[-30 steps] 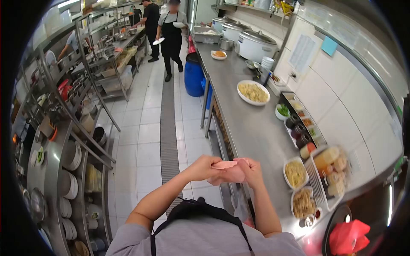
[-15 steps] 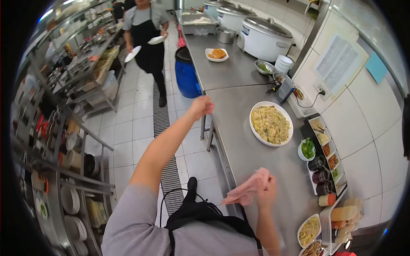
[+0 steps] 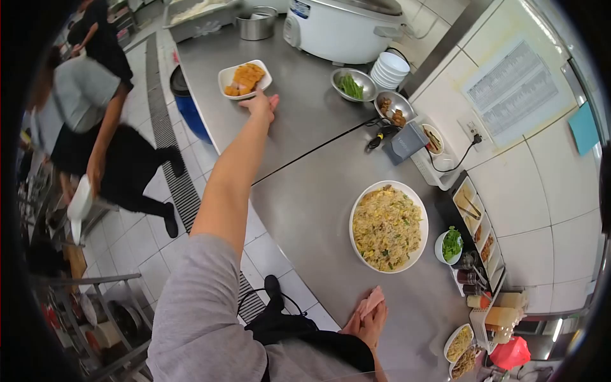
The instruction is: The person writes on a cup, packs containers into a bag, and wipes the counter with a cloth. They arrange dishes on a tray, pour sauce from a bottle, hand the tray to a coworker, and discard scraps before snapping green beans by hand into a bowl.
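Note:
My left hand (image 3: 259,107) reaches far across the steel counter, fingers apart and right at the near rim of a white square dish (image 3: 221,79). Golden fried pieces (image 3: 247,77) lie in that dish. Close to my body at the counter's front edge, my right hand (image 3: 370,323) is closed on a pink cloth (image 3: 369,302), part of which is hidden under the fingers. Between the two hands, nearer the right one, stands a large round white dish (image 3: 354,245) heaped with fried rice (image 3: 388,228).
Beyond the left hand are a rice cooker (image 3: 337,32) and a steel pot (image 3: 256,25). Metal bowls, one with green vegetables (image 3: 350,87), sit beside stacked white bowls (image 3: 389,70). Condiment trays (image 3: 478,219) line the wall. A person (image 3: 95,127) holding white dishes walks on the left.
My left hand has moved forward from beside the counter to the square dish, its fingers spreading. My right hand has lowered the cloth to the counter. The other person has come closer.

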The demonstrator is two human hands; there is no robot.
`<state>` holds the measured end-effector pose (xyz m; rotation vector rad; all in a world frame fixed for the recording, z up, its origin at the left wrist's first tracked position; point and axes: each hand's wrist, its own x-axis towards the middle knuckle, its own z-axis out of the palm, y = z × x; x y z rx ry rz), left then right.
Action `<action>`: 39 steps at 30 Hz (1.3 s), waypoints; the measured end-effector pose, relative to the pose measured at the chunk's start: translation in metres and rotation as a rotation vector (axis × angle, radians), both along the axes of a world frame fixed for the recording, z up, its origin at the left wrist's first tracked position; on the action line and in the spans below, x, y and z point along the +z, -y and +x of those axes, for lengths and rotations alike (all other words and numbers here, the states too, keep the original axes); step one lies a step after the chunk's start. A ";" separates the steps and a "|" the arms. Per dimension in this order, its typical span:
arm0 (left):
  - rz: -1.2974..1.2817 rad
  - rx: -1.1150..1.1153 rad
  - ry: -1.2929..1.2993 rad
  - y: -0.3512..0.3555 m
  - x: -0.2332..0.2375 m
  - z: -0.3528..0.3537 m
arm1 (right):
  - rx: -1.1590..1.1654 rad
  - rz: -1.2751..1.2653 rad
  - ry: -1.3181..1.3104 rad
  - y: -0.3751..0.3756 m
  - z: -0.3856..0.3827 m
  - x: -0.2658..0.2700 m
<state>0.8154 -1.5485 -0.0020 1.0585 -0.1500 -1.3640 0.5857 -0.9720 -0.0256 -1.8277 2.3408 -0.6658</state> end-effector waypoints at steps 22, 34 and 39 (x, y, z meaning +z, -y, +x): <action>-0.272 -0.687 0.496 -0.219 0.073 0.063 | -0.351 -0.403 0.774 -0.017 -0.001 0.011; -0.260 -1.697 0.326 -0.496 0.096 -0.099 | 0.138 -0.308 0.359 -0.119 -0.124 0.140; -0.239 -1.816 0.302 -0.585 0.082 -0.158 | 0.123 -0.218 0.553 -0.192 -0.159 0.127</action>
